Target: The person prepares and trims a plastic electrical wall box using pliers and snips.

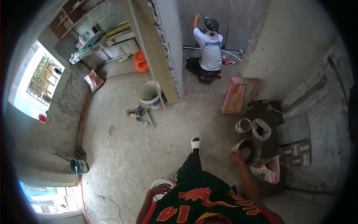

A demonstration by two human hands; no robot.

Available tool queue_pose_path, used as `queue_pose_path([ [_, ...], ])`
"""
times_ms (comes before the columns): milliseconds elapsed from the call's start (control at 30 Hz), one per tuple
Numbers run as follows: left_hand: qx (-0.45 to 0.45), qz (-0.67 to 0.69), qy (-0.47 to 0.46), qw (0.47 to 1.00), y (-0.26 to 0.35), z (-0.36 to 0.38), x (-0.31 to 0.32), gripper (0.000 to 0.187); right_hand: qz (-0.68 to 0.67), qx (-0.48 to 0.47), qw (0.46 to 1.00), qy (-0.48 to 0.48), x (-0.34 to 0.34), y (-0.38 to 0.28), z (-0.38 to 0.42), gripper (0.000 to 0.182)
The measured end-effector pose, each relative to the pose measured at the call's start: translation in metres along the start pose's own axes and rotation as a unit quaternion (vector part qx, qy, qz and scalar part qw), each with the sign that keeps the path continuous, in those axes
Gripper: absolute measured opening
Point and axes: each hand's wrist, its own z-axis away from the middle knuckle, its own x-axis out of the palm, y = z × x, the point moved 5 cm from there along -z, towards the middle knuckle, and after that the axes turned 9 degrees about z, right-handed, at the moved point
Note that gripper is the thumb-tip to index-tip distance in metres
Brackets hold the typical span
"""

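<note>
My right hand (236, 156) is closed on the left rim of a grey bucket (254, 154), whose inside looks dark. At my left side, my left hand (159, 190) is curled over a white bucket (162, 180), partly hidden by my arm and shirt. Beside the grey bucket stand a small pale bucket (243, 126) and an open white sack (261, 129). Just below it leans another white sack (269, 170) with red print. One of my feet, in a white slipper (195, 143), is on the concrete floor.
A co-worker (209, 50) crouches by the far wall, one hand on it. A tile box (238, 95) stands right of the passage. Left are a large white bucket (151, 94), power tools (138, 113), an orange hose (140, 61) and a dark bucket (79, 166). Tiles (295, 154) lean right.
</note>
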Motion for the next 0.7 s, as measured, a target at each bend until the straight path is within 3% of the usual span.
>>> queue_pose_path([
  [100, -0.008, 0.003, 0.020, 1.000, 0.083, -0.064, -0.058, 0.046, 0.025, -0.008, 1.000, -0.017, 0.004, -0.026, -0.055, 0.023],
  [133, 0.051, 0.045, 0.073, 0.995, 0.082, -0.094, -0.088, 0.054, 0.036, -0.011, 0.999, -0.018, 0.002, -0.037, -0.071, 0.023],
  [233, 0.004, -0.175, 0.221, 0.960, 0.178, -0.147, -0.167, 0.063, 0.174, 0.034, 0.980, -0.090, -0.011, -0.067, -0.102, 0.023],
  [333, 0.052, -0.201, 0.262, 0.943, 0.287, -0.190, -0.235, 0.062, 0.269, -0.057, 0.955, -0.107, -0.022, -0.057, -0.163, 0.024],
  [433, 0.083, -0.200, 0.271, 0.938, 0.401, -0.208, -0.283, 0.058, 0.148, 0.004, 0.989, -0.025, -0.062, -0.110, -0.203, 0.026],
  [467, 0.094, -0.200, 0.273, 0.936, 0.436, -0.217, -0.296, 0.057, 0.129, 0.054, 0.989, -0.045, -0.069, -0.116, -0.225, 0.026],
  [667, 0.142, -0.243, 0.297, 0.912, 0.598, -0.300, -0.357, 0.051, 0.024, 0.036, 0.998, -0.034, -0.100, -0.227, -0.347, 0.021],
  [700, 0.152, -0.237, 0.300, 0.912, 0.618, -0.318, -0.364, 0.050, 0.025, -0.008, 0.999, -0.031, -0.099, -0.231, -0.384, 0.020],
])
